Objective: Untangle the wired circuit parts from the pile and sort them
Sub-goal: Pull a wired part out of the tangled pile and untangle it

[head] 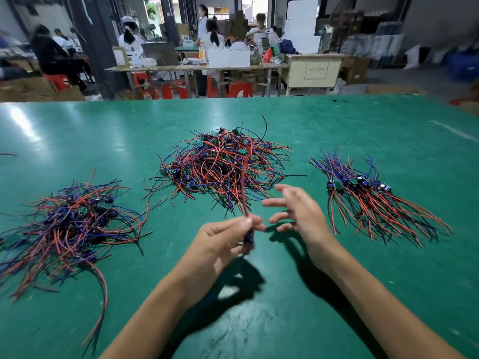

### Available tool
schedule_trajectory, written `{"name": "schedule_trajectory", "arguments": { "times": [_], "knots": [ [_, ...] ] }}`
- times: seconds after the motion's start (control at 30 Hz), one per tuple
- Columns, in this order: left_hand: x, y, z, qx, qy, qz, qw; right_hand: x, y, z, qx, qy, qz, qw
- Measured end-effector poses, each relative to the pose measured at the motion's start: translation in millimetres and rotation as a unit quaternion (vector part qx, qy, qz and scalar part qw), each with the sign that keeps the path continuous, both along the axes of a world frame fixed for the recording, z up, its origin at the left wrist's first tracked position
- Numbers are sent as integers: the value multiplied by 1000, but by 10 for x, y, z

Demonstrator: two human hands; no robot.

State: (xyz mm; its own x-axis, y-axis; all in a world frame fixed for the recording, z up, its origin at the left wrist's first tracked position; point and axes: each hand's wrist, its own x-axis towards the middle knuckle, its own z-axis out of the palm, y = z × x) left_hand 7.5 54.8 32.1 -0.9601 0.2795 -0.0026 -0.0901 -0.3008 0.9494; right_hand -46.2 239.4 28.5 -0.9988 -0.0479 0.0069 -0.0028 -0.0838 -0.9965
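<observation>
Nearest, at about 6 o'clock of the view, left hand (228,235) pinching one wired circuit part (248,240) at the fingertips, small dark body blurred just below the fingers, red and dark wires (243,193) running up toward 12 o'clock into the near edge of the central pile (223,164). Just beside, at 3 o'clock from it, right hand (298,211) released, fingers spread and relaxed, grasping nothing, apart from the wires. Impossible to tell if the wire ends are free or hooked among other wires. Risk one, as a judgement: pulling toward 6 o'clock while the ends are hooked, dragging several neighbours out with it, or straining the wire joint at the small board. Risk two: thin pinch on a blurred, moving part, easy to slip and drop onto the green table (285,320). Farther, at 9 o'clock, a loose heap (67,224) of parts, wires crossing in many directions; placing there without care probably making a new tangle. At 3 o'clock, a tidy row (363,193) with boards lined up and wires combed toward 5 o'clock; a careless drop there likely disturbing the order. Beyond the table, at 12 o'clock, other people at benches, blurred.
</observation>
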Motion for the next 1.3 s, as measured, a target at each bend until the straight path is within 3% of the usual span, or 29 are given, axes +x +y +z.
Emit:
{"name": "schedule_trajectory", "arguments": {
  "times": [0.17,0.3,0.5,0.63,0.73,0.87,1.0,1.17,1.3],
  "knots": [
    [-52,-75,115,218,-96,90,967,236,-215,-154,217,171,108,955],
    [-52,-81,122,306,-131,137,933,353,-367,-59,214,219,96,947],
    [-67,-40,65,231,-96,158,955,328,-293,63,9,161,32,986],
    [-62,14,-4,182,-75,179,964,315,-311,100,-59,70,4,996],
    [-39,32,-19,151,-31,196,968,295,-336,105,-126,-29,17,991],
    [-8,33,-35,58,80,194,976,279,-290,98,-164,-88,37,982],
    [-27,84,-60,-2,140,201,970,231,-174,119,-153,-129,91,976],
    [-9,71,-1,39,-25,113,993,192,-75,146,-28,-55,133,989],
    [13,46,5,20,-64,31,997,150,9,127,119,78,119,983]
  ]
}}
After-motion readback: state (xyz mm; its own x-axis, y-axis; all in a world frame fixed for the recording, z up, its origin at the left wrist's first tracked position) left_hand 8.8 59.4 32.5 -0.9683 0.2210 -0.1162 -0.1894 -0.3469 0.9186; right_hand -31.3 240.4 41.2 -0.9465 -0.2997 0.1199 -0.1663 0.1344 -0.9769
